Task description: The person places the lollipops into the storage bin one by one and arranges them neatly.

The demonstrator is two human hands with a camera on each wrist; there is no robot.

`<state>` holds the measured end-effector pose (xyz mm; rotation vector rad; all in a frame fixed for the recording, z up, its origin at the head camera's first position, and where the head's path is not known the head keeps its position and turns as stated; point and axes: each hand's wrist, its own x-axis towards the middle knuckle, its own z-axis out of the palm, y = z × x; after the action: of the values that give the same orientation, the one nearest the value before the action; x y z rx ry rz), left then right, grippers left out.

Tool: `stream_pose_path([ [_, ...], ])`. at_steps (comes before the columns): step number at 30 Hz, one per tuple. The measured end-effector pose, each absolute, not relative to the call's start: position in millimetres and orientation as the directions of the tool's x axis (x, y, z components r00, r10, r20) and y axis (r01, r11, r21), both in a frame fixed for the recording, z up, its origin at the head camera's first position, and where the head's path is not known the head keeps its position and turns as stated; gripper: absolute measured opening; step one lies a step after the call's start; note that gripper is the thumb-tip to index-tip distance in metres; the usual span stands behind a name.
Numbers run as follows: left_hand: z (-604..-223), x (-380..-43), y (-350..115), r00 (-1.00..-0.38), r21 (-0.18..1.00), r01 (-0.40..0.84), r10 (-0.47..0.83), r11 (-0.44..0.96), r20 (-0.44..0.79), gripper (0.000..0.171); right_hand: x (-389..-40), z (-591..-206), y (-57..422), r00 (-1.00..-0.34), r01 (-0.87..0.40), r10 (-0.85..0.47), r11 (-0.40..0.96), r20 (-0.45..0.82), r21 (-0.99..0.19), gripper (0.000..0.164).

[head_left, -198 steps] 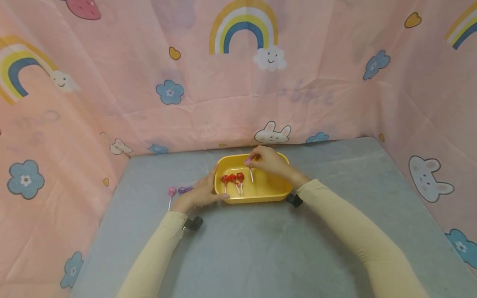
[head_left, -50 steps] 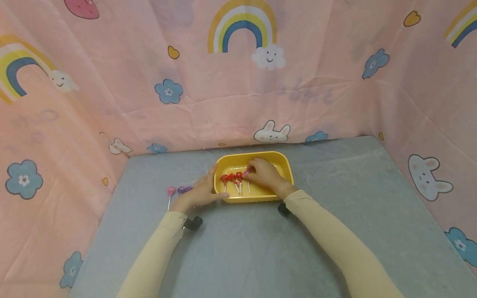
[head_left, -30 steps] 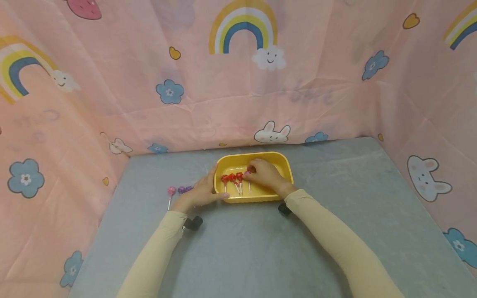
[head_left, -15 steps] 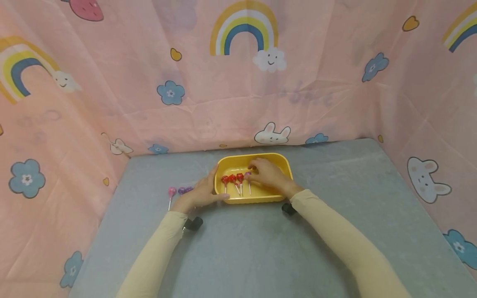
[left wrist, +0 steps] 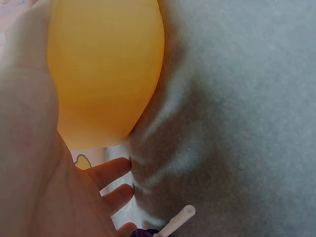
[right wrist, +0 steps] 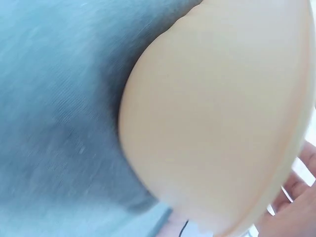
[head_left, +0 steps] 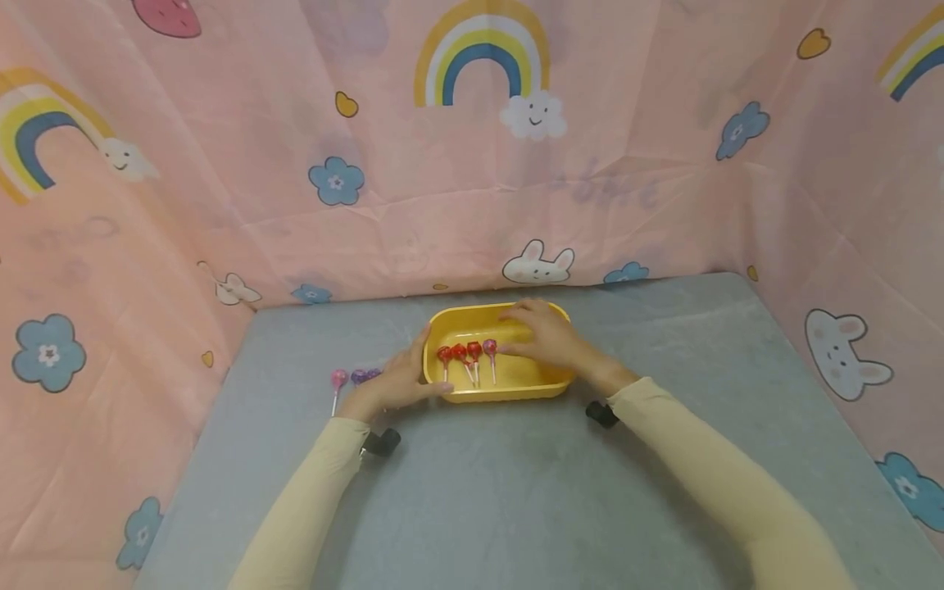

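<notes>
While right fingers (head_left: 527,313) hover, a purple lollipop (head_left: 490,347) lies alongside.

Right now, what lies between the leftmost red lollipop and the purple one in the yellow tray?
Two more red lollipops lie between the leftmost red one and the purple one; the head view shows it.

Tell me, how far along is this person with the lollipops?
Done, it seems: three red lollipops and one pinkish-purple lollipop lie in the yellow tray. In hand: no lollipop; the left hand touches the tray, the right hand is over it. Probably left: a pink lollipop and partly hidden purple lollipops outside.
</notes>
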<state>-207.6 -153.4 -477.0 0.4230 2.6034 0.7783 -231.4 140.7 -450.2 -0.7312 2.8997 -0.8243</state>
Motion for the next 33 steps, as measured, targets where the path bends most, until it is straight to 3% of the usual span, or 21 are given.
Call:
stream_pose_path([
  [6,-478,-207,-155,-0.882,0.566,0.187,0.392,0.803,-0.264,0.118,-225,-449,161,-0.888,-0.443,-0.438,0.732,0.14,-0.517,0.068],
  [20,-480,-209,-154,-0.881,0.566,0.181,0.389,0.804,-0.271,0.117,-209,-464,211,-0.909,-0.368,-0.412,0.727,0.059,-0.58,0.101],
  [33,-479,-207,-154,-0.883,0.563,0.181,0.386,0.806,-0.269,0.117,-203,-485,240,-0.913,-0.284,-0.407,0.698,-0.038,-0.657,0.105],
])
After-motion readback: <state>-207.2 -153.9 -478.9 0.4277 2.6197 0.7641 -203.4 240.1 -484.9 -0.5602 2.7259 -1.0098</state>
